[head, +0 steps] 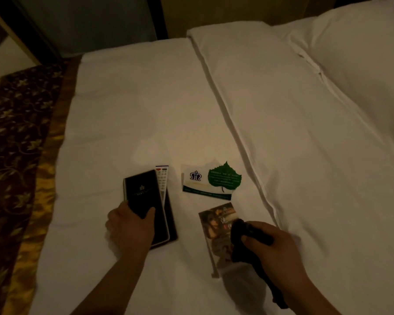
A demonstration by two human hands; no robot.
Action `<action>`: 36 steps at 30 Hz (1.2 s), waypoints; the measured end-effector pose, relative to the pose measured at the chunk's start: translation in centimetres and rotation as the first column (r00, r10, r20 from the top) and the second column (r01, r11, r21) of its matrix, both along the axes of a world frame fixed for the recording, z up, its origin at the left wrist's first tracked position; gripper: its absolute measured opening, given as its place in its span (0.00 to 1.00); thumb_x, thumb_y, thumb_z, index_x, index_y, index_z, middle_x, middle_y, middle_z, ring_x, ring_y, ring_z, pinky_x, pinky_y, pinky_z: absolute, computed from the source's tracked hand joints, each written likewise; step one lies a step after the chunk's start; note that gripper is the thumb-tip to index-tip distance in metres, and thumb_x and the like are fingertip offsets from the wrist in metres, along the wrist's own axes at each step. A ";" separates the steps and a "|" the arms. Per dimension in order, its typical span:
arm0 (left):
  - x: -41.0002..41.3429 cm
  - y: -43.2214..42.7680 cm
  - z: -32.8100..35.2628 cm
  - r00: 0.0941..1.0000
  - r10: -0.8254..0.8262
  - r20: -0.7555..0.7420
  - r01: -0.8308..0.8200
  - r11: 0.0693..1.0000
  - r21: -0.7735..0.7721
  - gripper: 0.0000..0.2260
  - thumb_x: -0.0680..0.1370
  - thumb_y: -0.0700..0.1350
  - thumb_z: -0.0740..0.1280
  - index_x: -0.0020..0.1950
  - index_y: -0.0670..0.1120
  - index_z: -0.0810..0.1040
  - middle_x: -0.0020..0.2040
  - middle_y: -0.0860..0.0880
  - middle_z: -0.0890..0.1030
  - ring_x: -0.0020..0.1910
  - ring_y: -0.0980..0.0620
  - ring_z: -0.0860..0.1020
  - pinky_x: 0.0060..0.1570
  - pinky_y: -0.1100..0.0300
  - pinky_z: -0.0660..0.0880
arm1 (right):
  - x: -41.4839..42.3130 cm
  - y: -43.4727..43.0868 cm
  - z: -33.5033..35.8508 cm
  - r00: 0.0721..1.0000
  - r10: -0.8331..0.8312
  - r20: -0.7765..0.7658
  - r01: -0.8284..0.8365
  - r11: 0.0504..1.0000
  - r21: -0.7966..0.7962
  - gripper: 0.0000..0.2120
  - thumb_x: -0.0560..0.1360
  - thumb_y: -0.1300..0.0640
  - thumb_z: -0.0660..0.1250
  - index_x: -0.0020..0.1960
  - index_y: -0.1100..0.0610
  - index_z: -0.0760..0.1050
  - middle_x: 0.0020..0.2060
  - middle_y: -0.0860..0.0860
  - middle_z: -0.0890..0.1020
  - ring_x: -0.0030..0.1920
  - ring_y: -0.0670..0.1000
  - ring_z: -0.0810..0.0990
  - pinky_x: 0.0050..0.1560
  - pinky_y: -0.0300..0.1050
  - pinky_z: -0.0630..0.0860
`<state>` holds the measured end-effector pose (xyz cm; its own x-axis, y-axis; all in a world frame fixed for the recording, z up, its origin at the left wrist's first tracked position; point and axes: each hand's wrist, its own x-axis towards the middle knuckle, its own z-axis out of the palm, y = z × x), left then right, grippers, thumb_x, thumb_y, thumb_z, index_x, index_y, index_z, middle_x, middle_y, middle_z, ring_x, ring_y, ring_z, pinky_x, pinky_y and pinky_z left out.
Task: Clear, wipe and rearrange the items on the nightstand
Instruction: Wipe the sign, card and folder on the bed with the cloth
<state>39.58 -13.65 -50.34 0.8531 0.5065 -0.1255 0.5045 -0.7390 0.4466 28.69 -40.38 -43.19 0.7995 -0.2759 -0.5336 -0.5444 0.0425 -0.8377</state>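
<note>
Head view: left hand [130, 226] closed around the near end of the black booklet [142, 193] on the bed [146, 110], long axis running away from the person. Right hand [275, 253] grips a dark cloth [241, 244] over the photo card [216, 223].

Dim, warm yellowish light; the white bed [168, 98] glows brightest at centre and darkens toward the corners. Wide-angle bending curves the edges. Both hands look slightly blurred.
</note>
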 end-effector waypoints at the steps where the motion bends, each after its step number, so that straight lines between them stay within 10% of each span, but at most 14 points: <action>1: 0.5 0.7 -0.5 0.993 0.060 -0.106 -0.070 0.994 -0.089 0.37 0.71 0.58 0.74 0.72 0.39 0.67 0.66 0.34 0.71 0.63 0.33 0.71 0.61 0.40 0.72 | 0.3 0.5 -0.1 1.000 0.027 -0.002 -0.027 0.999 -0.028 0.14 0.72 0.63 0.71 0.46 0.43 0.85 0.42 0.50 0.87 0.41 0.53 0.87 0.45 0.51 0.84; 9: 2.5 2.9 -1.1 0.964 0.102 -0.247 -0.246 0.699 -0.671 0.31 0.61 0.48 0.83 0.59 0.38 0.79 0.48 0.43 0.84 0.41 0.44 0.82 0.36 0.58 0.79 | 2.2 3.3 0.4 0.988 0.153 0.000 -0.150 0.971 -0.187 0.16 0.69 0.56 0.71 0.46 0.34 0.82 0.41 0.40 0.85 0.41 0.44 0.84 0.50 0.52 0.82; 16: -0.2 0.6 3.7 0.989 -0.021 -0.143 -0.127 0.352 -0.927 0.27 0.61 0.42 0.80 0.59 0.44 0.81 0.49 0.42 0.87 0.46 0.40 0.86 0.39 0.47 0.82 | 3.1 5.6 2.1 0.961 0.226 0.159 -0.191 0.959 -0.210 0.23 0.71 0.60 0.72 0.42 0.28 0.80 0.43 0.34 0.84 0.44 0.40 0.83 0.50 0.40 0.80; 29: -4.8 -4.7 6.7 0.972 -0.218 -0.083 -0.013 0.302 -0.953 0.18 0.74 0.52 0.71 0.62 0.50 0.80 0.51 0.47 0.87 0.49 0.46 0.85 0.42 0.55 0.83 | 4.1 4.7 2.7 0.865 0.493 0.100 -0.270 0.622 -0.735 0.15 0.71 0.48 0.70 0.57 0.39 0.79 0.47 0.43 0.79 0.45 0.43 0.78 0.43 0.38 0.74; 36: -5.9 -6.1 7.1 0.958 -0.216 -0.187 -0.123 0.279 -0.952 0.25 0.69 0.72 0.54 0.39 0.60 0.87 0.39 0.54 0.87 0.38 0.55 0.85 0.29 0.65 0.78 | 9.4 2.8 4.4 0.949 0.246 0.199 -0.033 0.701 -0.712 0.13 0.74 0.51 0.68 0.58 0.45 0.81 0.48 0.47 0.84 0.45 0.47 0.82 0.42 0.42 0.78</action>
<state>33.67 -19.78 -43.24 0.7231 -0.1602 -0.6719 0.6892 0.1029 0.7172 38.13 -37.59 -38.84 0.9353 -0.3537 -0.0036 -0.2541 -0.6648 -0.7025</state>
